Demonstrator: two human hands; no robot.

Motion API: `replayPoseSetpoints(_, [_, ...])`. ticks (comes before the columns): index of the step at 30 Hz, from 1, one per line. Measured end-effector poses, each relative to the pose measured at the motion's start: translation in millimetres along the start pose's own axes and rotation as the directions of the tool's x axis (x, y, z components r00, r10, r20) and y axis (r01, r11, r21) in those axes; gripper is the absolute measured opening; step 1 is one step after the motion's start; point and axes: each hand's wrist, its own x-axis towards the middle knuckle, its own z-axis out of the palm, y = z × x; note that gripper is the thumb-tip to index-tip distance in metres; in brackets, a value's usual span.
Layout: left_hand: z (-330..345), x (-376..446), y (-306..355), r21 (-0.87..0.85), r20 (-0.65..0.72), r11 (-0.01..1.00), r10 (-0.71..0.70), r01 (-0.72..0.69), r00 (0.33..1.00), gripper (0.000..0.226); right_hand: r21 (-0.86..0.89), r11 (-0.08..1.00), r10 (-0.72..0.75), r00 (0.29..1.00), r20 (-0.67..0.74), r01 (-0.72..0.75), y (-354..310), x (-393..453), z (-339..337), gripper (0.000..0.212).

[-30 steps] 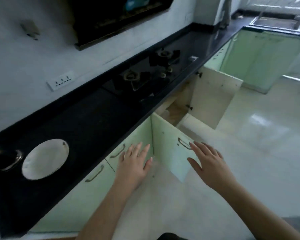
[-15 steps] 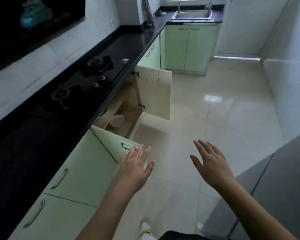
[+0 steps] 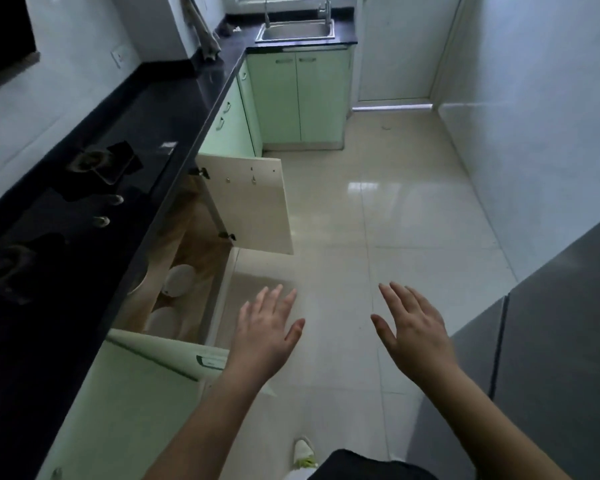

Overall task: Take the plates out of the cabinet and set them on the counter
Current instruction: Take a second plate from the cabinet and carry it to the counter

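The cabinet [image 3: 201, 258] under the black counter [image 3: 174, 109] stands open, both doors swung out. On its wooden floor lie white plates: one [image 3: 179, 280] further in and another [image 3: 163, 322] nearer to me, partly hidden by the near door [image 3: 167, 351]. A third rim shows dimly under the counter edge. My left hand [image 3: 267, 337] hovers over the floor just right of the near door, fingers spread, holding nothing. My right hand [image 3: 413, 334] is level with it, further right, also spread and empty.
A gas hob [image 3: 73, 202] is set into the counter above the cabinet. The far door [image 3: 253, 206] juts into the aisle. A steel sink [image 3: 297, 31] sits at the far end. A grey appliance [image 3: 548, 358] lines the right side. My shoe [image 3: 303, 452] is on the tiled floor.
The view has swung right and along the aisle; the plate on the counter has left the frame. Both hands stayed spread and empty while the open cabinet and its plates came into sight.
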Motion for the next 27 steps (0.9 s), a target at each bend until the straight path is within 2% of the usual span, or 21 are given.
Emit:
replayPoseSetpoints(7, [-11,68,-22,0.023,0.030,0.997,0.068,-0.069,0.997,0.060,-0.030,0.997,0.066,0.998,-0.024,-0.067,-10,59,1,0.059])
replayPoseSetpoints(15, [-5,136,-14,0.039,0.054,0.997,0.069,-0.071,0.996,0.059,-0.034,0.999,0.037,0.999,0.002,-0.037,7,134,2,0.058])
replayPoseSetpoints(19, [-16,184,-12,0.052,0.007,0.999,-0.013,0.013,1.000,0.058,-0.009,1.000,0.019,0.999,0.034,-0.019,26,188,11,0.057])
replayPoseSetpoints(27, [-35,250,-13,0.003,-0.030,0.971,-0.237,0.237,0.971,0.064,0.012,0.989,-0.149,0.980,0.131,0.149,63,317,-3,0.059])
